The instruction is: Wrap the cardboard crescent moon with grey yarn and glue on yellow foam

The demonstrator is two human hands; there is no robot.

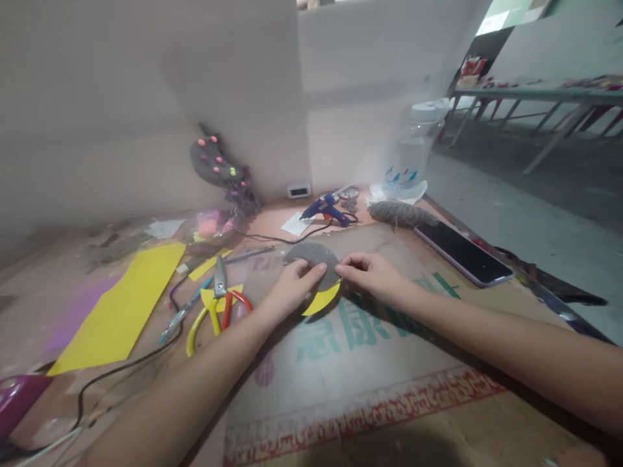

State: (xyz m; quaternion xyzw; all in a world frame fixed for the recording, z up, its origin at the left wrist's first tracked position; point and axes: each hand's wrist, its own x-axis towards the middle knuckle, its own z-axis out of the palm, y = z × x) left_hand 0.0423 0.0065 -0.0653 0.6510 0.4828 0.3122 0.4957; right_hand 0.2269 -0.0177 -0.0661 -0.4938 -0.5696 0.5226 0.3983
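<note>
Both hands meet at a grey curved felt-like piece (318, 254) with a yellow crescent (322, 299) showing along its lower edge. My left hand (299, 285) pinches the grey piece between thumb and fingers from the left. At its right edge, my right hand (365, 272) has thumb and forefinger closed on it. The piece is held just above the printed cardboard sheet (311, 389). Left of my left hand lie scissors (221, 285) with red and yellow handles, over yellow scraps. A blue pen (182, 314) rests beside them.
A yellow sheet (121, 305) lies at the left. Behind the hands are a blue glue gun (328, 209) with its cord, a small white clock-like device (298, 189) and a grey yarn bundle (402, 213). At the right are a phone (464, 253) and a water jar (411, 152).
</note>
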